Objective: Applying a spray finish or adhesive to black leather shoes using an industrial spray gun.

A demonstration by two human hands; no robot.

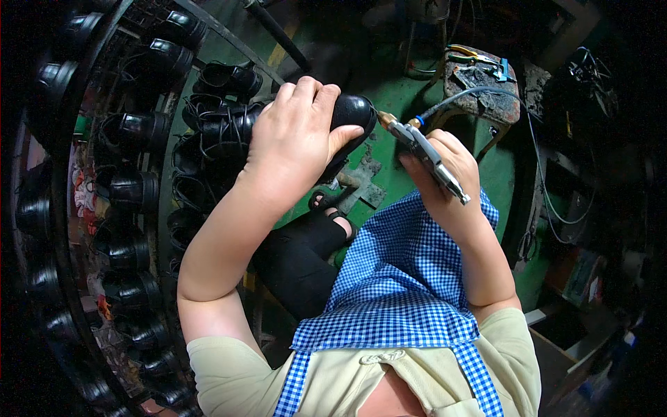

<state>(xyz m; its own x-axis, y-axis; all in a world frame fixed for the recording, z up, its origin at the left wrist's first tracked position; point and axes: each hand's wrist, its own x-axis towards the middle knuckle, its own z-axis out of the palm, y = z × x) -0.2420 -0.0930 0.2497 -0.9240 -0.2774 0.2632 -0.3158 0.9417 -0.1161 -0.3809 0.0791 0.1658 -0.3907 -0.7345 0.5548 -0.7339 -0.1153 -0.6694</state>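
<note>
My left hand (299, 121) is wrapped over the front part of a black lace-up shoe (353, 111), its thumb along the side near the toe. The glossy toe points right, and the loose laces hang toward the rack. In my right hand (445, 170) is a metal spray gun (424, 149), gripped with the fingers closed round its body. Its brass nozzle lies close to the shoe's toe; whether the two touch I cannot tell. A grey hose (465, 92) runs from a blue-ringed fitting on the gun off to the right.
Racks of black shoes (142, 132) fill the left side, close to my left arm. At the upper right a worn stool (497, 108) carries yellow-handled pliers (462, 52) and a light blue tool (501, 69). Dark scraps lie on the green floor (389, 76) beneath my hands.
</note>
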